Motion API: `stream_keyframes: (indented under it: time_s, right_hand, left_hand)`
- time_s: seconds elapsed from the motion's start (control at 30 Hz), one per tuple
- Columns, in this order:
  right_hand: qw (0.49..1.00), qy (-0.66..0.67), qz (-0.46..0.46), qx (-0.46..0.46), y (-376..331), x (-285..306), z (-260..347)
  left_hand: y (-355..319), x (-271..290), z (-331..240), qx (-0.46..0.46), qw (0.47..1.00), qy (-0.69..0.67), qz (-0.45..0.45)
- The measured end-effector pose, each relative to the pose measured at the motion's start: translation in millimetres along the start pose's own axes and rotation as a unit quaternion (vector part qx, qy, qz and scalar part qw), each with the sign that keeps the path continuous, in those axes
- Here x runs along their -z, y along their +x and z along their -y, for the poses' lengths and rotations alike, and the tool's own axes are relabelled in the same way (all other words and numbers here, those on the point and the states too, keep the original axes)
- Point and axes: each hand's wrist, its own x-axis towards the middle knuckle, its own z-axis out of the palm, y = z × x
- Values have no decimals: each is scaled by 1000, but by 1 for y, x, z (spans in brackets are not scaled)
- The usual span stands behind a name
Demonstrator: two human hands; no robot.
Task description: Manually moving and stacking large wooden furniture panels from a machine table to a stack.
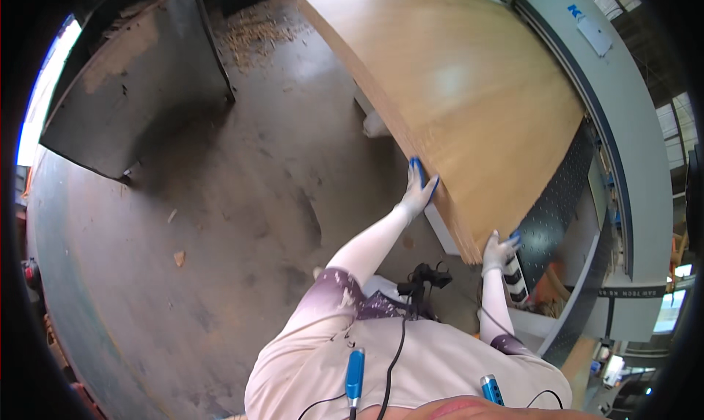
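Note:
A stack of light-brown plywood sheets (469, 90) lies at the upper right, its layered edges showing along the left side and the near end. My left hand (419, 191), in a white glove with blue on the fingers, lies against the stack's left edge with fingers stretched and thumb apart. At the near right corner my right hand (500, 251), gloved the same way, touches the end of the sheets, its fingers spread toward the right. Under the stack's right side shows a dark, dotted machine bed (554, 207).
A grey machine beam (623, 126) runs along the right. To the upper left stands a dark metal panel (139, 90). Wood scraps (257, 40) lie on the concrete floor (242, 236) beyond it. A black device (427, 277) with a cable hangs at my front.

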Motion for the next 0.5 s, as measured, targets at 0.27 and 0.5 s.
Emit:
stream_keyframes:
  time_s: [0.27, 0.5]
  right_hand:
    - [459, 795, 384, -94, 57, -34, 96]
    - [238, 860, 434, -124, 182, -174, 260]
  left_hand:
    - [-85, 200, 145, 360, 874, -304, -120]
    - [-257, 441, 185, 508, 747, -204, -377]
